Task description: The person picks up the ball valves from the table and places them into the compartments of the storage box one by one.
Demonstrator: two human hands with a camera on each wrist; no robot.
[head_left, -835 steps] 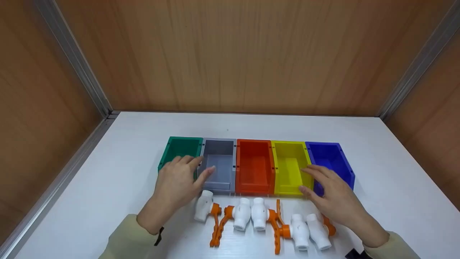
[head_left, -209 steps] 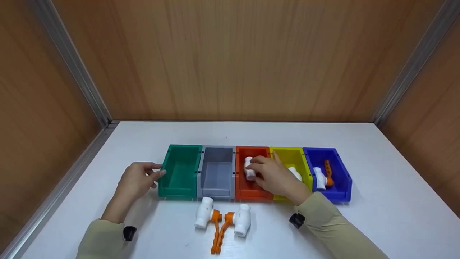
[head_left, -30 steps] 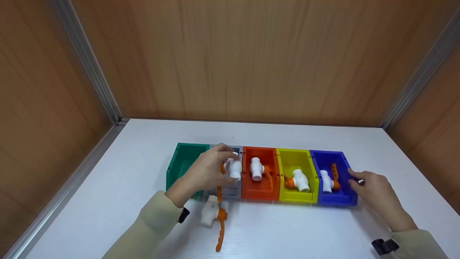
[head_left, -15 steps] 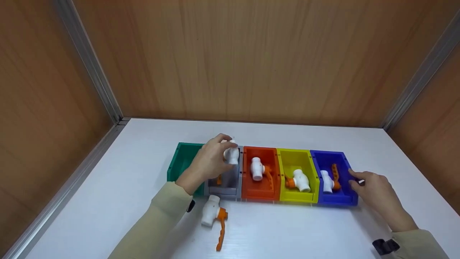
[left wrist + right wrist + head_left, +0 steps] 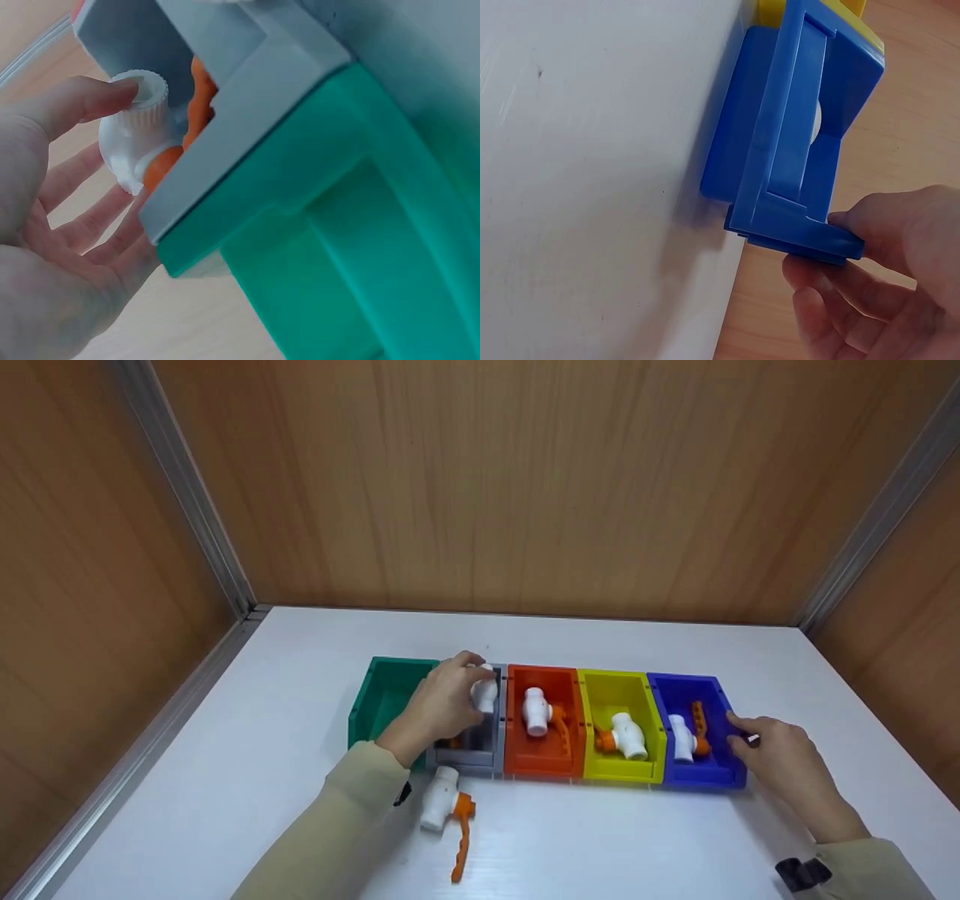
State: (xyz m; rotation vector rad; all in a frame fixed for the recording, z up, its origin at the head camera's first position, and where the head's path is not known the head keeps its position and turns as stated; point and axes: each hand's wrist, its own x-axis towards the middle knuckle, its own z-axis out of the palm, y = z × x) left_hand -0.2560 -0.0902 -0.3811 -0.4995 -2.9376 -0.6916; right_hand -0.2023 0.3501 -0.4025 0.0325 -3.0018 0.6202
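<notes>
My left hand [image 5: 442, 701] pinches a white ball valve [image 5: 486, 690] with an orange handle inside the grey bin [image 5: 487, 761]. In the left wrist view the thumb presses on the ribbed end of that valve [image 5: 139, 127], and its orange handle [image 5: 199, 105] reaches down into the bin. My right hand [image 5: 787, 765] pinches the right wall of the blue bin [image 5: 709, 776]; in the right wrist view the thumb is over the wall [image 5: 802, 232] and the fingers are outside it. Another ball valve [image 5: 441, 801] lies on the table before the grey bin.
The bins stand side by side in a row. Single ball valves lie in the red bin [image 5: 544, 765], the yellow bin [image 5: 622, 771] and the blue one. At the left end is the green bin [image 5: 362, 712]. Wooden panels [image 5: 525, 495] enclose the white table [image 5: 600, 847].
Over the last second my left hand moved the valve farther back over the grey bin, then lower into it. Since the oldest frame, valves from the table have come into the red, yellow and blue bins.
</notes>
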